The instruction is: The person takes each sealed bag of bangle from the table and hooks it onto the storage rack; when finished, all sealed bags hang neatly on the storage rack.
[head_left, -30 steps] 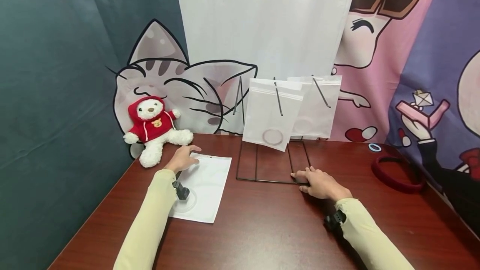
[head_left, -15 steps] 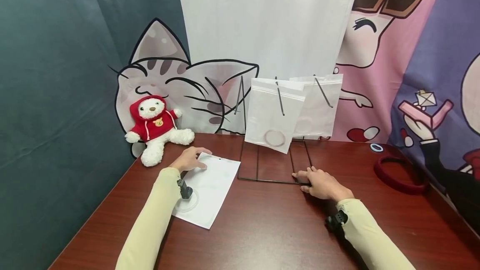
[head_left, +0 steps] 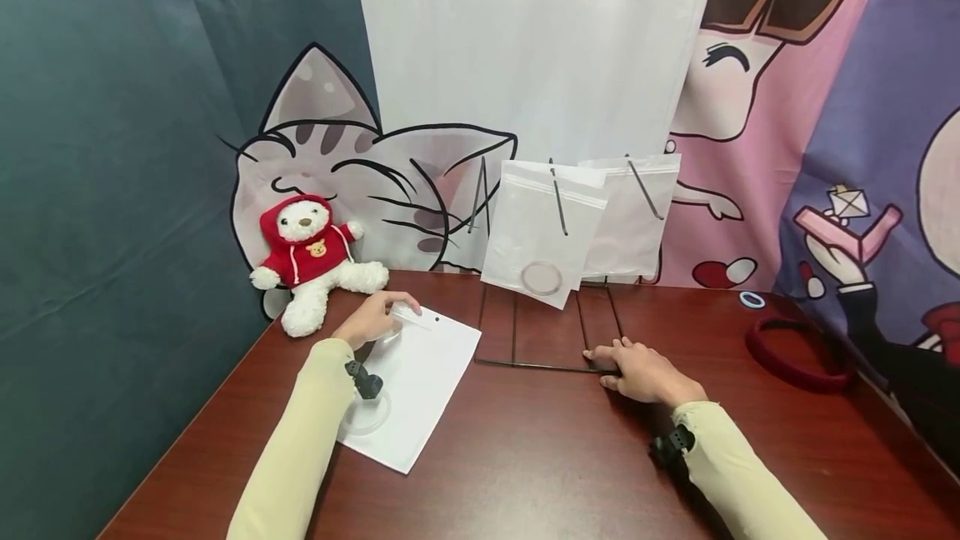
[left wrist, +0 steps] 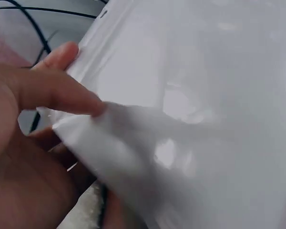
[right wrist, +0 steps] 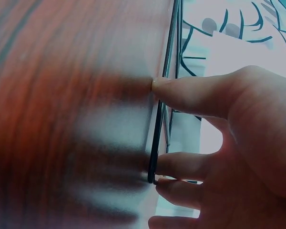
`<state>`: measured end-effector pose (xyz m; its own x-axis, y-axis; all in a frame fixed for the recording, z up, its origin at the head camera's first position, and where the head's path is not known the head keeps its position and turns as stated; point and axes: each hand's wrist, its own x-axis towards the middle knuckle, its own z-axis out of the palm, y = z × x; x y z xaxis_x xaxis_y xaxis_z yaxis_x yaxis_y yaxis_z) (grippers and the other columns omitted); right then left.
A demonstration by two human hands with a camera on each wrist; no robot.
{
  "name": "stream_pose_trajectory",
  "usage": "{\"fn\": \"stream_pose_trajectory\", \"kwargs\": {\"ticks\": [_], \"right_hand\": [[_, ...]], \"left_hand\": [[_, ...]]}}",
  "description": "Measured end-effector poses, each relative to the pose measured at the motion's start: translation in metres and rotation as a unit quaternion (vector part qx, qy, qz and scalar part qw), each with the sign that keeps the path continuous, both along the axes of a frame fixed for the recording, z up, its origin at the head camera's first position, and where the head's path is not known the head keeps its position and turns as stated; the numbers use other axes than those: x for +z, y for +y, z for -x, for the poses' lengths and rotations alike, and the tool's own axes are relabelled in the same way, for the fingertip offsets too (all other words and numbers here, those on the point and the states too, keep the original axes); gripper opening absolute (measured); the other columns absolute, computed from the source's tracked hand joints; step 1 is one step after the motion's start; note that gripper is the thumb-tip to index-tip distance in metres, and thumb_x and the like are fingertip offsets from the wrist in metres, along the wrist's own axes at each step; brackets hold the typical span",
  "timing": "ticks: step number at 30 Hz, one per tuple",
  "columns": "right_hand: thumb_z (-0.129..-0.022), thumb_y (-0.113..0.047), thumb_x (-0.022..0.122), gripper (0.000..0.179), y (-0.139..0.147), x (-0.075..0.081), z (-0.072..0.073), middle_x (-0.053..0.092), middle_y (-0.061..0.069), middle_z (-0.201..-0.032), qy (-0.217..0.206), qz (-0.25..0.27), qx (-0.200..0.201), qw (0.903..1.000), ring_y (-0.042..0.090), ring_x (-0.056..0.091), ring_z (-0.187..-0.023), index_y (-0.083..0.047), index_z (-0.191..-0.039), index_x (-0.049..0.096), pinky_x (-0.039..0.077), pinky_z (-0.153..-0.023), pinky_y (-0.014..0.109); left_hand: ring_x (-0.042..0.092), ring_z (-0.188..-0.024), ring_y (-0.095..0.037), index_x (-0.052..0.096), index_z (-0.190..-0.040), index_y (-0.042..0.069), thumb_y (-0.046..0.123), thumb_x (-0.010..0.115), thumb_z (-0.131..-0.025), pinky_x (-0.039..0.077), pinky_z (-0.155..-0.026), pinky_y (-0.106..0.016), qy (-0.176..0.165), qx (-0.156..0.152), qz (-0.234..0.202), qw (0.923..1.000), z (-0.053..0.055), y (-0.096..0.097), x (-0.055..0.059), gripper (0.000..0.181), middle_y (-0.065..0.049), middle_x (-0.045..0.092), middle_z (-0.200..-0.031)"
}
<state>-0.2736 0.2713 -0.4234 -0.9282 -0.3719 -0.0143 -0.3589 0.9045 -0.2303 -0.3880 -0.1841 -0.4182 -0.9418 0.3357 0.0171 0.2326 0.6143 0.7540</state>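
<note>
My left hand [head_left: 369, 320] pinches the top left corner of a white plastic zip bag [head_left: 420, 390] on the table, thumb above and fingers beneath it. In the left wrist view the bag [left wrist: 219, 119] looks glossy and creases at the thumb. A round, clear ring outline shows near its lower left, partly behind the wrist camera. A black wire display rack [head_left: 547, 368] stands at the back middle. My right hand [head_left: 641, 372] rests on its front right corner, fingers fairly straight, thumb in front of the bar. In the right wrist view the thumb crosses the black bar [right wrist: 158, 129].
Two white zip bags hang on the rack's hooks, the front bag [head_left: 543, 223] overlapping the rear bag [head_left: 637, 223]. A white plush bear [head_left: 306, 252] in a red hoodie sits back left. At the right lie a dark red hoop [head_left: 787, 369] and a small light blue ring [head_left: 752, 300].
The bag under my left hand has turned, its lower end swinging toward me, and its corner lifts slightly. The hanging front bag sways a little. My right hand stays on the rack.
</note>
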Motion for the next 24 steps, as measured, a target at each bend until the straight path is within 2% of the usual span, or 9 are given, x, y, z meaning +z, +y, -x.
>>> {"fn": "stream_pose_trajectory", "kwargs": {"ticks": [3,8,11,13,16,20,24], "right_hand": [[-0.091,-0.017,0.071,0.045,0.001,0.002,0.0,0.05,0.041,-0.139,0.002,0.001,-0.003,1.0,0.06,0.043,-0.135,-0.022,-0.135,0.064,0.043,-0.1,0.071],[-0.091,-0.017,0.07,0.046,0.001,0.002,-0.001,0.049,0.042,-0.139,-0.002,0.0,0.0,1.0,0.06,0.043,-0.134,-0.021,-0.136,0.063,0.045,-0.098,0.071],[-0.091,-0.017,0.07,0.046,0.0,0.002,-0.001,0.049,0.042,-0.139,-0.004,-0.002,0.002,1.0,0.06,0.043,-0.134,-0.021,-0.136,0.063,0.044,-0.099,0.071],[-0.091,-0.017,0.07,0.045,0.0,0.002,-0.001,0.049,0.042,-0.139,-0.004,-0.002,0.001,1.0,0.06,0.043,-0.134,-0.021,-0.136,0.063,0.043,-0.1,0.071],[-0.091,-0.017,0.07,0.045,-0.001,0.002,0.0,0.051,0.041,-0.139,0.0,-0.006,0.003,1.0,0.06,0.044,-0.134,-0.021,-0.135,0.063,0.043,-0.101,0.071],[-0.091,-0.017,0.07,0.045,-0.001,0.001,0.0,0.05,0.041,-0.139,-0.004,-0.004,-0.002,1.0,0.06,0.042,-0.135,-0.021,-0.135,0.063,0.042,-0.101,0.071],[-0.091,-0.017,0.07,0.045,-0.001,0.0,0.0,0.05,0.041,-0.139,-0.004,-0.005,-0.002,1.0,0.06,0.043,-0.135,-0.021,-0.135,0.063,0.042,-0.1,0.071]], "left_hand": [[0.044,-0.118,-0.03,0.073,-0.105,0.01,-0.01,0.052,-0.082,0.035,-0.092,-0.045,-0.001,-0.014,-0.01,0.9998,-0.002,-0.002,0.007,0.037,-0.017,0.06,-0.131],[0.041,-0.118,-0.03,0.075,-0.108,0.013,-0.006,0.054,-0.086,0.036,-0.086,-0.042,-0.014,-0.012,-0.015,0.9997,-0.008,-0.002,0.016,0.036,-0.015,0.058,-0.133],[0.043,-0.124,-0.029,0.076,-0.11,0.017,-0.001,0.059,-0.089,0.039,-0.094,-0.046,-0.015,-0.001,-0.018,0.9997,-0.014,-0.002,0.017,0.032,-0.011,0.059,-0.134],[0.045,-0.13,-0.029,0.076,-0.111,0.019,0.002,0.064,-0.089,0.038,-0.106,-0.054,-0.006,-0.004,-0.025,0.9997,-0.018,-0.001,0.018,0.03,-0.01,0.062,-0.134],[0.046,-0.138,-0.03,0.076,-0.112,0.02,0.004,0.069,-0.087,0.025,-0.119,-0.063,0.016,-0.011,-0.046,0.9987,-0.025,0.0,0.023,0.03,-0.008,0.066,-0.131],[0.048,-0.136,-0.03,0.075,-0.114,0.017,0.001,0.072,-0.084,0.023,-0.12,-0.063,0.051,-0.022,-0.079,0.9953,-0.031,0.003,0.031,0.034,-0.008,0.069,-0.126],[0.05,-0.131,-0.028,0.074,-0.113,0.014,-0.003,0.073,-0.082,0.029,-0.117,-0.057,0.084,-0.035,-0.123,0.9882,-0.038,0.008,0.042,0.035,-0.01,0.068,-0.126]]}}
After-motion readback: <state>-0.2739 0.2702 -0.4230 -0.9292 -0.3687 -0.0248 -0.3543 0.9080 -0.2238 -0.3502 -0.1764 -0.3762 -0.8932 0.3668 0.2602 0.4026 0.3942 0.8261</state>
